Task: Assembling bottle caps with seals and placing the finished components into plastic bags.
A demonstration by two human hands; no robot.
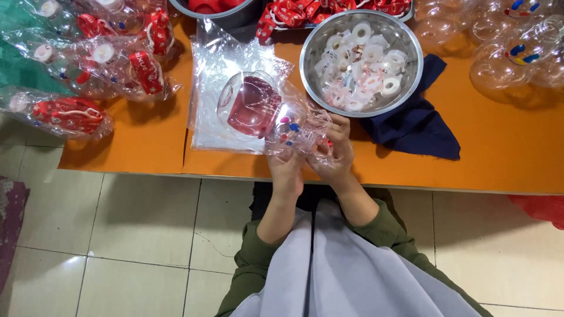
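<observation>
**Clear bottle held in both hands over the tabletop edge**

Left hand (286, 170) closed around the near end of a clear plastic bottle (267, 114), fingers wrapped under it, grip pressed onto the wall. Right hand (338, 154) pinching the same end from the other side, thumb and fingertips bent over the crinkled plastic. Both hands touching each other at the bottle's near end, forearms rising from green sleeves (258, 258) and a grey apron (346, 270).

Bottle tilted, lying up and to the left of the grip, round body stretching away from the fingers; red tint showing through the far part, small coloured dots just above the fingers. Far part hanging over a stack of clear plastic bags (220, 88) spread flat on the orange tabletop (505, 147).

Just beyond the right hand, a steel bowl (411, 47) full of white ring-shaped caps (361, 32). To the right of the grip, near the bowl and partly under it, a dark blue cloth (417, 126). Well to the left of the grip, bagged bottles with red straps (70, 114) piled in a heap. Far to the right, more bare clear bottles (517, 53). Beyond the bowl, a bundle of red straps (294, 12) at the picture's top edge. Below the hands, pale floor tiles (135, 235).
</observation>
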